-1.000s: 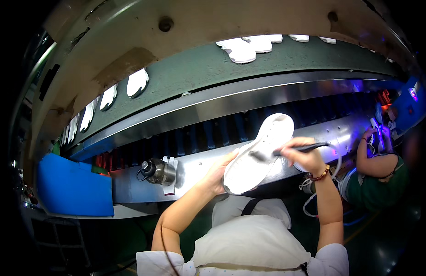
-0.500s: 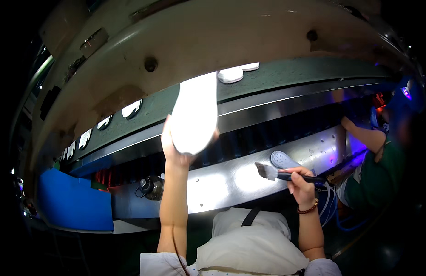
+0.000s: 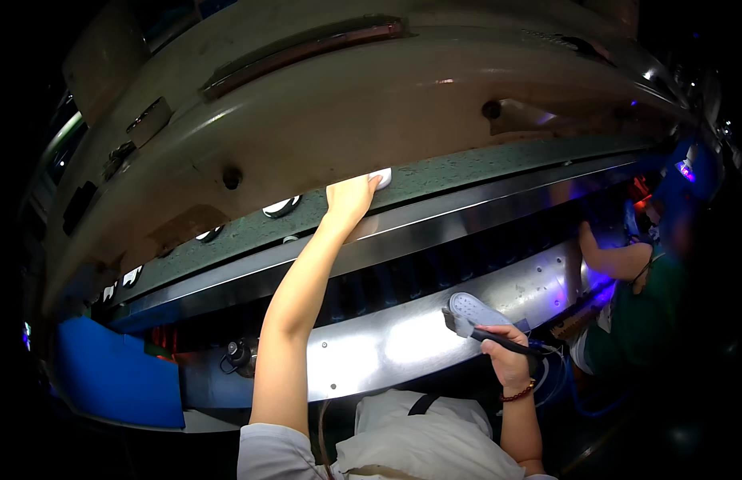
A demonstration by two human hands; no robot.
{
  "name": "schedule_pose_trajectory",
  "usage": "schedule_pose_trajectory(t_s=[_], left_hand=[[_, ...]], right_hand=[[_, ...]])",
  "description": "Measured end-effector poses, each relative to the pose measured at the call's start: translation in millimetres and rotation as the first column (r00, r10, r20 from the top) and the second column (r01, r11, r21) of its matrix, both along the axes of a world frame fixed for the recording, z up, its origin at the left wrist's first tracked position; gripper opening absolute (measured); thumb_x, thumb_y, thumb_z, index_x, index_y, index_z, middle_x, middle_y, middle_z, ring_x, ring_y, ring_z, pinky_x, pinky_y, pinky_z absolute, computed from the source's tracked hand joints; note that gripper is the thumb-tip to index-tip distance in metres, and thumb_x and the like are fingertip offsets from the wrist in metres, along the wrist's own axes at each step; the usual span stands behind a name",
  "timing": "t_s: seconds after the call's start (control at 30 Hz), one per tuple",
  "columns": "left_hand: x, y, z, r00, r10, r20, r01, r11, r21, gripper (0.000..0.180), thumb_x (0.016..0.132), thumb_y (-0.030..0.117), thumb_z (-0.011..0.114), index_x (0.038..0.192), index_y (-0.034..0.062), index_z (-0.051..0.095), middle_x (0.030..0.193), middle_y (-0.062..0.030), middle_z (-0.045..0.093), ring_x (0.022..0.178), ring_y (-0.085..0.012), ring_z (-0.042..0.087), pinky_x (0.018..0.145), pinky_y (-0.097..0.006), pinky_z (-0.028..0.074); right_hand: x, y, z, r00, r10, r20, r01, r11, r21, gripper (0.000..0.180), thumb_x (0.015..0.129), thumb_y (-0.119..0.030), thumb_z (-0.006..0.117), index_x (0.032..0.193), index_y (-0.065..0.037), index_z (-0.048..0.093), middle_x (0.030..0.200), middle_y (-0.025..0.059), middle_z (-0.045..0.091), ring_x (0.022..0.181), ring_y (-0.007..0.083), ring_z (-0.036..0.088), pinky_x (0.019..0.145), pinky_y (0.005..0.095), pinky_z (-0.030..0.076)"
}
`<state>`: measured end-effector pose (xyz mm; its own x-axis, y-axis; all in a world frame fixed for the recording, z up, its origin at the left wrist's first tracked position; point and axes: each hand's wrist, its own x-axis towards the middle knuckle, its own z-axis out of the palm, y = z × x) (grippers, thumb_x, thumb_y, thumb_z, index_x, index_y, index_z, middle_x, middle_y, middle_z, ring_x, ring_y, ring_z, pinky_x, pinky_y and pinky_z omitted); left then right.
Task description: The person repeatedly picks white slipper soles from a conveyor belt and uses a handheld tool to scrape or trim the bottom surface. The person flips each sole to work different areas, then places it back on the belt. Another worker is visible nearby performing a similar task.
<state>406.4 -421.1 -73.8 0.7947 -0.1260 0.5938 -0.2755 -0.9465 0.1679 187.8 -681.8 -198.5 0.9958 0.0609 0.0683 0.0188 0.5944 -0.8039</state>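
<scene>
My left hand reaches over the green conveyor belt, its fingers partly hidden beneath the overhanging cover. Its thumb presses the visible end of a white shoe sole; most of that sole is out of sight. In my right hand is a flat paintbrush with a black handle, held above the metal shelf with its bristles to the left. Right behind the brush lies a pale shoe piece with holes, on the shelf. Several white shoe pieces sit along the belt to the left.
A large beige machine cover overhangs the belt. Below run a metal rail and a shiny metal shelf. A dark bottle stands left of my arm, near a blue panel. Another person's arm is at the right.
My left hand has carried the white sole away from me onto the belt, under the cover. My right hand still holds the paintbrush, slightly lower and further left.
</scene>
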Motion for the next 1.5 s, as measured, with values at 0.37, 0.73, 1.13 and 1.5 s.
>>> schedule_pose_trajectory(t_s=[0.37,0.73,1.13,1.5], left_hand=[[-162,4,-52,0.979,-0.167,0.117,0.083,-0.202,-0.976,0.051,0.069,0.003,0.047,0.118,-0.0037,0.035,0.115,-0.0163,0.041,0.106,-0.0253,0.044,0.092,-0.035,0.035],[-215,-10,-132,0.473,-0.781,0.408,-0.551,-0.624,-0.555,0.097,0.066,0.079,0.017,0.131,0.0073,0.025,0.121,-0.0246,0.040,0.110,-0.0409,0.041,0.092,-0.049,0.033],[-220,-60,-116,0.665,-0.746,0.029,-0.547,-0.514,-0.661,0.077,0.078,0.068,0.011,0.129,0.0135,0.030,0.128,-0.0062,0.036,0.117,-0.0251,0.035,0.098,-0.041,0.026],[-217,-11,-103,0.721,-0.687,0.091,-0.426,-0.544,-0.723,0.077,0.079,0.066,0.011,0.128,0.0096,0.030,0.123,-0.0106,0.042,0.111,-0.0279,0.041,0.093,-0.042,0.033]], right_hand=[[29,-1,14,0.999,0.019,0.044,-0.024,0.994,0.107,0.016,0.070,0.004,0.055,0.086,0.002,0.056,0.089,0.0163,0.060,0.086,0.0210,0.057,0.086,0.0313,0.040],[33,31,32,0.961,0.269,0.065,-0.274,0.958,0.080,0.018,0.072,0.003,0.054,0.089,0.004,0.057,0.088,0.0146,0.060,0.085,0.0193,0.057,0.080,0.0282,0.044],[64,78,43,0.991,0.096,0.097,-0.038,0.878,-0.476,0.012,0.070,-0.006,0.064,0.080,0.000,0.062,0.078,0.0070,0.062,0.072,0.0102,0.058,0.065,0.0222,0.046],[14,49,59,0.797,0.594,0.109,-0.328,0.577,-0.748,0.016,0.063,-0.011,0.067,0.076,-0.003,0.064,0.074,0.0101,0.062,0.069,0.0164,0.059,0.063,0.0258,0.046]])
